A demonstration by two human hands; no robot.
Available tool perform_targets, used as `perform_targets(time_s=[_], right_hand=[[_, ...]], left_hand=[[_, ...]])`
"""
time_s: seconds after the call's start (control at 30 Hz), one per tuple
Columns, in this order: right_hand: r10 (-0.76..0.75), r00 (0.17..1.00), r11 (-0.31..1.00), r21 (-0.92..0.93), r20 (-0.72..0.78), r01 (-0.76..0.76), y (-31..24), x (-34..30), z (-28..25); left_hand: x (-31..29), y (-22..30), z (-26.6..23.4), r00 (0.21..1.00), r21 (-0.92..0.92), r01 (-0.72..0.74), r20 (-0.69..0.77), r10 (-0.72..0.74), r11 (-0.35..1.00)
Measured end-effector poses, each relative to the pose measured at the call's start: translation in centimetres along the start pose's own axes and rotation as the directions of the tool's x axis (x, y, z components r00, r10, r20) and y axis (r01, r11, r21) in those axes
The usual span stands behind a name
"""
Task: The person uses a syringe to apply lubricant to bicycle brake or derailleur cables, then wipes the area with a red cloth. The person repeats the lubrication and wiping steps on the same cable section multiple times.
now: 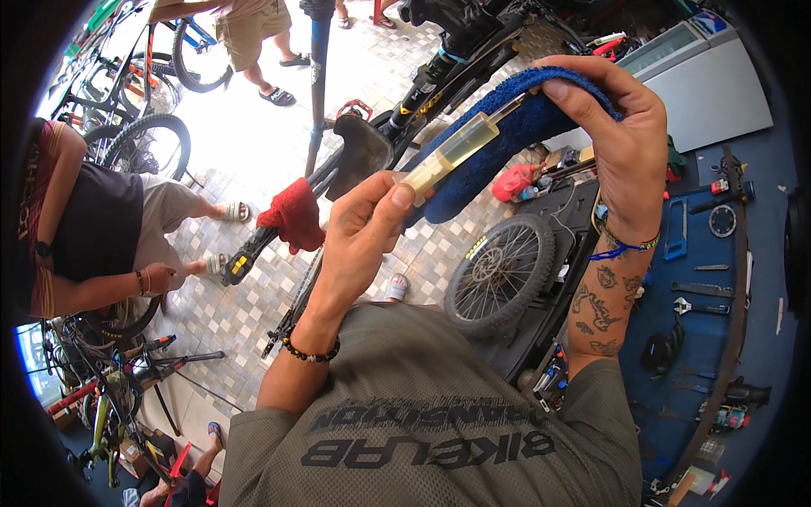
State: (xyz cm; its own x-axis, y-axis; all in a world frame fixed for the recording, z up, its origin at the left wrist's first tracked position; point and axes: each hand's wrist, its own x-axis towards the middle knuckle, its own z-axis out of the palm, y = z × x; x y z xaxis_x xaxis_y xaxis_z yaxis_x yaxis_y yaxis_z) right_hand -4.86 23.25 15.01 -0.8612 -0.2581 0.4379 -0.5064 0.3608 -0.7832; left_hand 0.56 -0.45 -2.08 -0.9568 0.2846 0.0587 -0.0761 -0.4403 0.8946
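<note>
Toward one o'clock from the centre of view, a translucent, yellowish syringe (461, 149) is held aloft at a slant, its slim nozzle (509, 109) pointing to two o'clock, before a textured blue cloth (507, 152) that arches behind it toward two o'clock.

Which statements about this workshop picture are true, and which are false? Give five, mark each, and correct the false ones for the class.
1. The left hand holds a translucent, yellowish plastic syringe. True.
2. The right hand holds a green sponge. False: it holds a blue, textured fabric cloth.
3. A beaded bracelet circles the left wrist. True.
4. The loose, spoked black-tyred wheel appears left of the crumpled red fabric cloth. False: it appears right of it.
5. A metal adjustable wrench is against a blue surface. True.
</note>
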Motion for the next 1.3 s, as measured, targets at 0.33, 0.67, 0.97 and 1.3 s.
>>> perform_targets(time_s=[0.33,0.67,0.97,1.3], right_hand=[[0.148,0.989,0.988,0.034,-0.024,-0.148,1.8,-1.9,0.7],[0.29,0.957,0.951,0.124,-0.032,-0.284,1.9,-2.8,0.3],[0.376,0.923,0.905,0.248,-0.082,-0.347,2.7,-3.3,0.0],[0.382,0.916,0.914,0.196,-0.12,-0.356,2.4,-3.1,0.6]], left_hand=[[-0.7,-1.6,-0.4,0.972,-0.233,0.235,0.043,-0.231,0.944],[-0.1,-2.7,-0.2,0.984,-0.041,0.181,0.007,-0.181,0.983],[0.0,-3.0,-0.2,0.988,-0.009,0.152,-0.002,-0.152,0.988],[0.1,-2.6,-0.2,0.987,0.0,0.157,-0.019,-0.157,0.988]])
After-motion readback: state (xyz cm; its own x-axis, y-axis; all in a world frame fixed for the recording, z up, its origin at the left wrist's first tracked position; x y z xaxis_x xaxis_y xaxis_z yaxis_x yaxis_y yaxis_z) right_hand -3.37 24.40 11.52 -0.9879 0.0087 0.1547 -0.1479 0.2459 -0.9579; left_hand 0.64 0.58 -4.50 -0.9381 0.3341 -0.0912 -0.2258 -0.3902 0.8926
